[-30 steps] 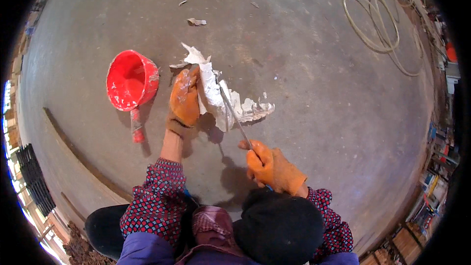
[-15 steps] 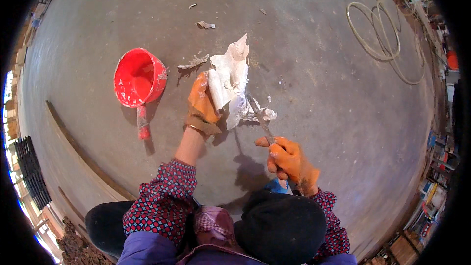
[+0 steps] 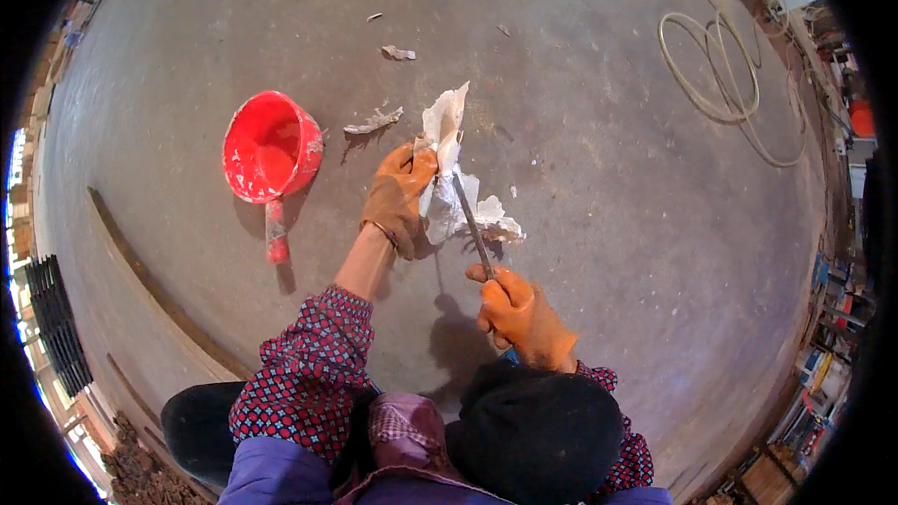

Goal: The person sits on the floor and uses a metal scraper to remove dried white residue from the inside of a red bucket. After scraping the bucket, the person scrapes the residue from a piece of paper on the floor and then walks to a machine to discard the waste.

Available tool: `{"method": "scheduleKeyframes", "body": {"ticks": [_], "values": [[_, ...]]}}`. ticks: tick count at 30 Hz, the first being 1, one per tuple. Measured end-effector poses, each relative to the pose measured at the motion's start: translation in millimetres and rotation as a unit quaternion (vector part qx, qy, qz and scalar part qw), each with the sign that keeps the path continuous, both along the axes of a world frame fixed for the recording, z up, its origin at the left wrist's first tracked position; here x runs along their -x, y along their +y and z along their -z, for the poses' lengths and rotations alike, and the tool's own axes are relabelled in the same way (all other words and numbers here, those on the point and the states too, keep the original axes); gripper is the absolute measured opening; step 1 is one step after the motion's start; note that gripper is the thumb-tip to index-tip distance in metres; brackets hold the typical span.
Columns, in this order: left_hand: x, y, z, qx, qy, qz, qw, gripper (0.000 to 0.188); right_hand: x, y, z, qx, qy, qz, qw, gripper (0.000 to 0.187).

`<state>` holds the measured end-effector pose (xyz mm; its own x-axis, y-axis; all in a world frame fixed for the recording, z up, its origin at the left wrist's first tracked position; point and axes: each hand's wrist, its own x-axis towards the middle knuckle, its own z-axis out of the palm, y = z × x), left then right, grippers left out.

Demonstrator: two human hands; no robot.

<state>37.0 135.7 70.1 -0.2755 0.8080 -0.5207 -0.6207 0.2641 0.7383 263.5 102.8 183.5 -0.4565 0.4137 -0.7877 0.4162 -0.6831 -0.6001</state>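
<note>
1. Grey concrete floor (image 3: 599, 224) filled the view, a coiled pale hose (image 3: 720, 75) lying far right.
2. Left of the hands stood a red plastic scoop (image 3: 271, 145).
3. The left hand (image 3: 398, 196) gripped a crumpled white plaster-caked sheet (image 3: 449, 178), its long axis running away from the person.
4. The right hand (image 3: 519, 313) was closed on a slim metal blade (image 3: 472, 224), tip pointing up-left against the sheet.

tool (image 3: 472, 224) tip buried in white lump (image 3: 449, 182), handle hidden in right hand (image 3: 519, 313); hose (image 3: 725, 75) cut off at frame rim
</note>
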Motion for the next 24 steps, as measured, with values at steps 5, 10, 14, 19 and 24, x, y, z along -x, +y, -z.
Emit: {"method": "scheduleKeyframes", "body": {"ticks": [5, 10, 14, 19, 24], "values": [[10, -6, 50, -0.009, 0.104, -0.109, 0.989, 0.023, 3, 0, -11, 0.004, 0.002, -0.054, 0.999, 0.043], [-6, 2, 31, 0.031, 0.227, -0.091, 0.969, 0.020, -9, -3, -14, 0.024, -0.002, -0.039, 0.999, 0.044], [17, 15, 21, 0.088, 0.403, -0.069, 0.908, 0.020, -23, -2, -24, 0.008, 0.002, -0.105, 0.994, 0.043], [46, 26, 50, 0.004, 0.316, -0.131, 0.940, 0.012, -53, -10, -18, -0.033, -0.030, 0.010, 0.999, 0.040], [58, 14, 27, 0.002, 0.344, -0.095, 0.934, 0.018, -53, 0, -34, -0.018, -0.048, 0.034, 0.998, 0.039]]}}
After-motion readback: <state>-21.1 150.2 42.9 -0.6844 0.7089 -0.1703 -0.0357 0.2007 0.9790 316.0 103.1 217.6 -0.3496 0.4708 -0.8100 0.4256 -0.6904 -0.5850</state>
